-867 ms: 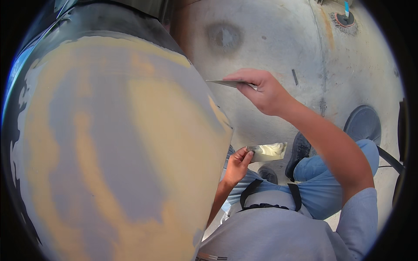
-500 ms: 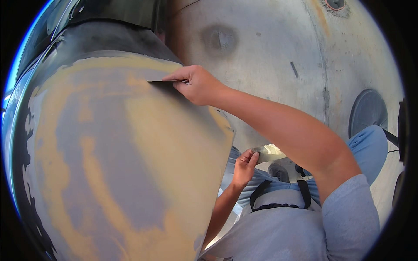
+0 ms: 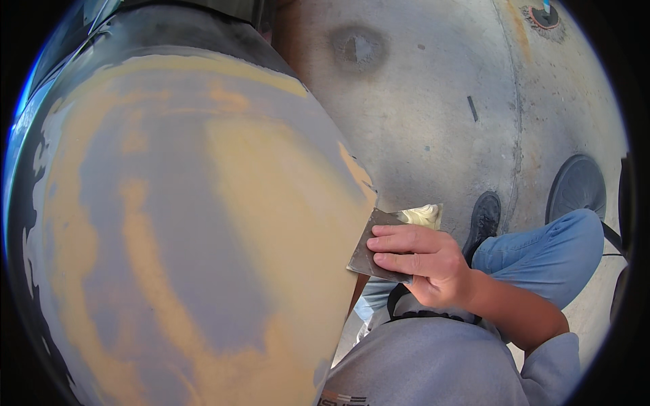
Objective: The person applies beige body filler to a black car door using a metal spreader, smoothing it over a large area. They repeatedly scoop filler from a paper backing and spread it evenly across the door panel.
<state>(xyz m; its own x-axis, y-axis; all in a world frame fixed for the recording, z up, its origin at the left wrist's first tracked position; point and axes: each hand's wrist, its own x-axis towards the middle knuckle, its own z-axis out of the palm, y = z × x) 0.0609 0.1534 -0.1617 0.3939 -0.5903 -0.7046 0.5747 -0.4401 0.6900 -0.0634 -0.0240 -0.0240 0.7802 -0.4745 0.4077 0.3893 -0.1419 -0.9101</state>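
My right hand (image 3: pixel 430 257) is closed on a flat, dark, square putty spreader (image 3: pixel 380 247), fingers laid along its face. The spreader's left edge overlaps the panel's right edge in view; whether they touch I cannot tell. Just behind it shows a putty plate (image 3: pixel 437 216) bearing a smear of pale yellow putty (image 3: pixel 423 215). My left hand is hidden behind the spreader and right hand, with only a sliver of its forearm visible; the plate stays held up where that hand gripped it. At left spreads the large curved car panel (image 3: pixel 203 257), patched grey and yellow with filler.
Black paint (image 3: pixel 196 34) borders the panel at its far end. A round dark seat or disc (image 3: pixel 577 186) stands on the concrete floor (image 3: pixel 433 135) at right. My bent knee (image 3: pixel 569 243) and dark shoe (image 3: pixel 485 215) are near it. A thin dark strip (image 3: pixel 472 108) lies on the floor.
My right hand has come off the panel's far edge and moved down toward me to the putty plate, turning the spreader flat. My left hand has become hidden behind it.
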